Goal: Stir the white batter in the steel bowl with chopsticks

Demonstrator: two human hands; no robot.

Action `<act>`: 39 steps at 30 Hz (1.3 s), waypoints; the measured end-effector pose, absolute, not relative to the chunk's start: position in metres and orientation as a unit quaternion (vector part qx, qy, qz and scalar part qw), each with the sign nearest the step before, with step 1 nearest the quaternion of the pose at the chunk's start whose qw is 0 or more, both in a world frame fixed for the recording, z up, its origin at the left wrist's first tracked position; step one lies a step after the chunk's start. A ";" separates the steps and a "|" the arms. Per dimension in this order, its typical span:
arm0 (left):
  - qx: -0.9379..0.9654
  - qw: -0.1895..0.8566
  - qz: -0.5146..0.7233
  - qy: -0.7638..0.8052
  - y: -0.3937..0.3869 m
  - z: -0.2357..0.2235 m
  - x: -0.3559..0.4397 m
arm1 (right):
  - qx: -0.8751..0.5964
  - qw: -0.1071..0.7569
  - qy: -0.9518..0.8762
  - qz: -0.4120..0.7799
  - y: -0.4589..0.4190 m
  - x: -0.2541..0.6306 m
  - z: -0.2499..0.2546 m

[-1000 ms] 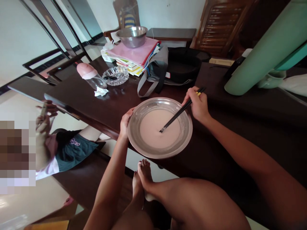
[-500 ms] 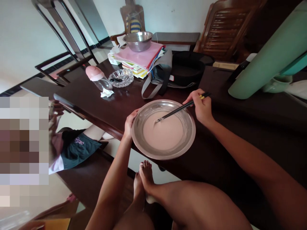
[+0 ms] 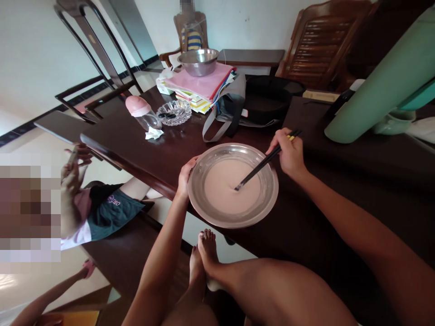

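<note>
A wide metal bowl (image 3: 234, 219) rests at the edge of the dark wooden table (image 3: 115, 131), with pale pinkish liquid (image 3: 220, 192) inside. My left hand (image 3: 186, 175) grips its left rim, thumb side uppermost and the other fingers partly hidden by the bowl. Above the right rim, my right hand (image 3: 289, 151) is closed around dark chopsticks (image 3: 258, 168) with yellow bands near the top. Their lower tips dip into the liquid near the middle of the bowl.
Beyond the bowl are a grey-and-black bag (image 3: 241, 106), a glass ashtray (image 3: 175, 113), a pink-capped bottle (image 3: 144, 113) and crumpled tissue (image 3: 154, 133). A second metal bowl (image 3: 199, 63) tops a stack of books. A green cylinder (image 3: 377, 86) leans at right. Another person (image 3: 112, 210) sits at left.
The chopstick tips swept to the upper left in the liquid, then came back toward the middle. My left hand kept its hold on the rim. The whole view shifted slightly.
</note>
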State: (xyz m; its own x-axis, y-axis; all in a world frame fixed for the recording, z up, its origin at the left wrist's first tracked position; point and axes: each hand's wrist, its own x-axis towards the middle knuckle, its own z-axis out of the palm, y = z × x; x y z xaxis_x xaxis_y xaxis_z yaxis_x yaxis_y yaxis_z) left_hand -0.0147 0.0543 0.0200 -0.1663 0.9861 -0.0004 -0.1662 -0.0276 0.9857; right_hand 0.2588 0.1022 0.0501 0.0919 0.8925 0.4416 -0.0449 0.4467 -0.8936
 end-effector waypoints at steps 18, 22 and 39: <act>0.429 0.489 0.566 0.506 0.054 0.020 -0.016 | -0.390 0.639 -0.555 0.362 0.103 0.259 0.051; 0.423 0.490 0.567 0.508 0.054 0.020 -0.016 | -0.373 0.593 -0.588 0.404 0.100 0.258 0.052; 0.421 0.492 0.570 0.505 0.055 0.017 -0.017 | -0.400 0.635 -0.560 0.352 0.102 0.259 0.053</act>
State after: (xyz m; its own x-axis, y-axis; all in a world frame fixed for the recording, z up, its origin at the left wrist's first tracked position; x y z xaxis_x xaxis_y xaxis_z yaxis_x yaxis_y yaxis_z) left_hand -0.0174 0.0546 0.0165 -0.1613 0.9868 -0.0164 -0.1346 -0.0055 0.9909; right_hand 0.2589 0.1015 0.0534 0.1250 0.8944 0.4295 0.0012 0.4328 -0.9015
